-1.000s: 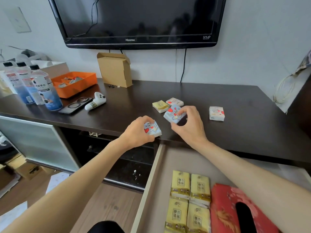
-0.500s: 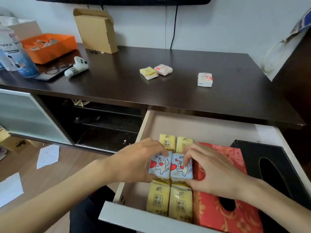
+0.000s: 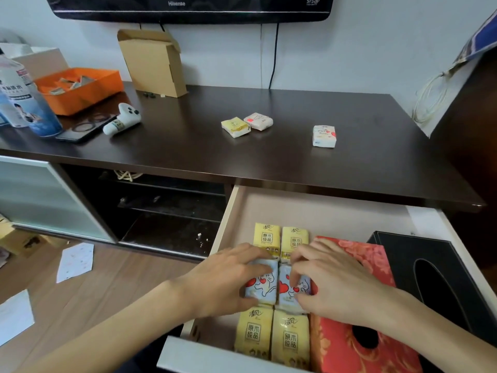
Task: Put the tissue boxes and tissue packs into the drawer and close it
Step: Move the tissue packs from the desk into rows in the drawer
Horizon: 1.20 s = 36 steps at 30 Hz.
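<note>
The drawer [image 3: 228,214] stands pulled out below the dark cabinet top. Inside lie several yellow tissue packs [image 3: 279,337], a red tissue box [image 3: 347,343] and a black tissue box [image 3: 435,267]. My left hand [image 3: 228,278] grips a pale blue pack with red hearts [image 3: 262,288], and my right hand [image 3: 333,281] grips a second one [image 3: 289,290]. Both packs rest side by side on top of the yellow packs. On the cabinet top lie a yellow pack [image 3: 236,127], a pink pack [image 3: 258,121] and a white pack [image 3: 324,136].
On the cabinet's left stand bottles [image 3: 24,103], an orange tray [image 3: 80,90], a phone [image 3: 83,129], a white controller-shaped item [image 3: 122,122] and an open cardboard box [image 3: 153,63]. A TV [image 3: 188,6] hangs above. Papers [image 3: 76,261] lie on the wooden floor.
Both hands lifted the two blue heart packs off the cabinet top and brought them down into the drawer, onto the yellow packs. The view tilted down.
</note>
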{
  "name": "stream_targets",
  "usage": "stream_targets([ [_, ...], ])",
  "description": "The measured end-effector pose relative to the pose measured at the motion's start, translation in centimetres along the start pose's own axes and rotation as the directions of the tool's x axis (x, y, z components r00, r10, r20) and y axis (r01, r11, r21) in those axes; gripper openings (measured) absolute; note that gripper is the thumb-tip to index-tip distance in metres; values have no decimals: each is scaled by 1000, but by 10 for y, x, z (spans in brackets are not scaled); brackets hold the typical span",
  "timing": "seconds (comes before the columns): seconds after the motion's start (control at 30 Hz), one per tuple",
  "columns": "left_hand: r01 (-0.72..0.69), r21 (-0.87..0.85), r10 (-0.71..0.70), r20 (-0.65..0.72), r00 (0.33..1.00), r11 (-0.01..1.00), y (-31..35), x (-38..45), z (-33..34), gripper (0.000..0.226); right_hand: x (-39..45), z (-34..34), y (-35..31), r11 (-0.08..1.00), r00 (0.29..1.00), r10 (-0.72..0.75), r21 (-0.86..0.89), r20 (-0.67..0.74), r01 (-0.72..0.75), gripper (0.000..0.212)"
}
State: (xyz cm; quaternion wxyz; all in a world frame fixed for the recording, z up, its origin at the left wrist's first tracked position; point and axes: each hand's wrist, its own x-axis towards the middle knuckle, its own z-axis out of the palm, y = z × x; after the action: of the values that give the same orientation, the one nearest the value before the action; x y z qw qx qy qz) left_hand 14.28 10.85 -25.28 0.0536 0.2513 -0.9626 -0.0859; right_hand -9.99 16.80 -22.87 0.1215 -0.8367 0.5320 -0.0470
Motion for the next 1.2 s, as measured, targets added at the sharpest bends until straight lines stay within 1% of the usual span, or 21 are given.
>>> stream_targets([
  [0.03,-1,-1,1,-9,1000,1000,1,-1,-1,61,1,-5,1,1000,1000,0,30,-27,0,15],
  [0.1,25,-40,-27,-49,998,999,3,0,-8,61,8,-20,6,992,992,20,127,-123,-4,7],
  [0.17,58,-87,-68,-113,991,995,-1,5,-21,54,23,-39,19,968,969,52,251,-241,11,8],
  [0.23,101,-116,-119,-160,980,988,-10,14,-39,47,44,-60,39,942,929,65,330,-365,64,12],
  [0.3,141,-158,-173,-207,963,977,-26,30,-58,41,72,-77,64,940,877,111,336,-467,60,13],
  [0.37,190,-215,-245,-272,930,958,-47,49,-75,35,100,-87,96,958,834,181,284,-521,-31,18],
  [0.43,269,-265,-345,-309,886,926,-71,72,-90,35,125,-91,128,954,804,284,238,-523,-182,33],
  [0.5,355,-292,-438,-305,845,888,-96,94,-102,38,143,-92,154,926,766,376,226,-521,-302,48],
  [0.6,444,-279,-519,-325,791,852,-130,128,-113,43,161,-86,179,895,731,447,272,-517,-355,60],
  [0.67,465,-248,-524,-314,792,850,-146,155,-117,46,167,-82,187,870,727,491,315,-480,-379,64],
  [0.8,518,-151,-539,-224,812,842,-169,210,-119,55,170,-78,193,864,727,502,312,-468,-395,62],
  [0.83,535,-125,-549,-206,810,836,-173,221,-119,52,171,-77,193,864,723,502,298,-474,-405,61],
  [0.93,584,-4,-577,-156,801,812,-179,244,-116,31,172,-76,190,864,705,503,265,-500,-428,56],
  [0.97,594,44,-583,-148,799,803,-178,248,-113,28,172,-75,190,865,699,500,261,-511,-429,54],
  [1.0,595,93,-578,-160,800,798,-176,252,-109,31,172,-74,190,868,695,494,255,-521,-426,51],
  [1.07,571,172,-529,-236,815,803,-169,255,-101,37,171,-74,189,876,701,480,243,-527,-417,46],
  [1.13,512,174,-445,-314,838,841,-162,252,-95,33,171,-74,188,881,714,471,243,-518,-406,44],
  [1.2,450,161,-381,-331,863,879,-157,245,-91,29,170,-75,186,878,720,478,278,-503,-390,37],
])
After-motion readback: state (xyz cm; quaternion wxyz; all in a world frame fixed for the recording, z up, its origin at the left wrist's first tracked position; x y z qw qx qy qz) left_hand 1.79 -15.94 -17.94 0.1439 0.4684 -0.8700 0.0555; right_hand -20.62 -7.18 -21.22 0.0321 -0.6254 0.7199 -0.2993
